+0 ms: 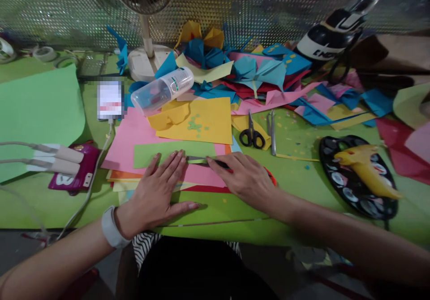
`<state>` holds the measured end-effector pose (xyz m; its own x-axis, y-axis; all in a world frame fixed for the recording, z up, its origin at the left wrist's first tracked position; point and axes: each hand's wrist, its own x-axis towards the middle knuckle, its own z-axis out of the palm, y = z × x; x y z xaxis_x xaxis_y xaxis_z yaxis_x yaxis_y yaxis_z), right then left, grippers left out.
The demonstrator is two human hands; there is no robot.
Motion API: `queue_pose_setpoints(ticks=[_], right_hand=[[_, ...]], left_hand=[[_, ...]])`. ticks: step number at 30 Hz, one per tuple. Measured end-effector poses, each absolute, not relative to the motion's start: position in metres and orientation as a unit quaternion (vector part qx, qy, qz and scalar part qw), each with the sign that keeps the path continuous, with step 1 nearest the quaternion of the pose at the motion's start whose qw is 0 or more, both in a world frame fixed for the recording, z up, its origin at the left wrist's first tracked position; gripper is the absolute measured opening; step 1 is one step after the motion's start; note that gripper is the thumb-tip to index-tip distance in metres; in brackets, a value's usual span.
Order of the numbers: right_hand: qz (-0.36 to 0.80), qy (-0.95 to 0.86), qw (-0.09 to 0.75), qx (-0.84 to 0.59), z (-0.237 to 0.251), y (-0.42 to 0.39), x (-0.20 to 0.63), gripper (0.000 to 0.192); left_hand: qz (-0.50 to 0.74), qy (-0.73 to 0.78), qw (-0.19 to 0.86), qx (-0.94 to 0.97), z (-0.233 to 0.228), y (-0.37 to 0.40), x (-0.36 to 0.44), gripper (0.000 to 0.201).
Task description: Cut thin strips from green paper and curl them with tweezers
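My left hand (157,192) lies flat, fingers spread, on a pink sheet (134,134) and the lower edge of a green paper strip (174,152). My right hand (243,179) rests beside it, fingers on a thin dark tool with a red part (221,163) that lies along the strip's lower edge. Something red (271,176) shows under this hand's far side. Whether the right hand grips the tool or only presses it is unclear. A yellow sheet (204,120) lies just beyond the green strip.
Black scissors (251,135) and metal tweezers (272,132) lie right of the yellow sheet. A clear bottle (163,90) lies on its side. A black paint palette (359,174) holds a yellow shape. Piled coloured paper and a fan base (144,62) fill the back.
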<state>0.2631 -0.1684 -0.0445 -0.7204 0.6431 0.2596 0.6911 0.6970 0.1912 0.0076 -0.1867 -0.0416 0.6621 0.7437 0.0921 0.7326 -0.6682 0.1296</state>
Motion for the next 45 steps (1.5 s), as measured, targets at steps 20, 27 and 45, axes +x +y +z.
queue_pose_setpoints(ticks=[20,27,45], right_hand=[[-0.122,-0.927,0.088,-0.344,-0.045,-0.166,0.268,0.035],[-0.129,-0.92,0.104,-0.355,-0.048,-0.165,0.262,0.035],[-0.138,-0.923,0.107,-0.343,-0.047,-0.167,0.259,0.032]], left_hand=[[0.059,0.403,0.037,0.912,-0.042,-0.186,0.008,0.089],[0.069,0.404,0.048,0.911,-0.043,-0.187,0.007,0.091],[0.03,0.425,0.041,0.904,-0.033,-0.191,-0.012,0.086]])
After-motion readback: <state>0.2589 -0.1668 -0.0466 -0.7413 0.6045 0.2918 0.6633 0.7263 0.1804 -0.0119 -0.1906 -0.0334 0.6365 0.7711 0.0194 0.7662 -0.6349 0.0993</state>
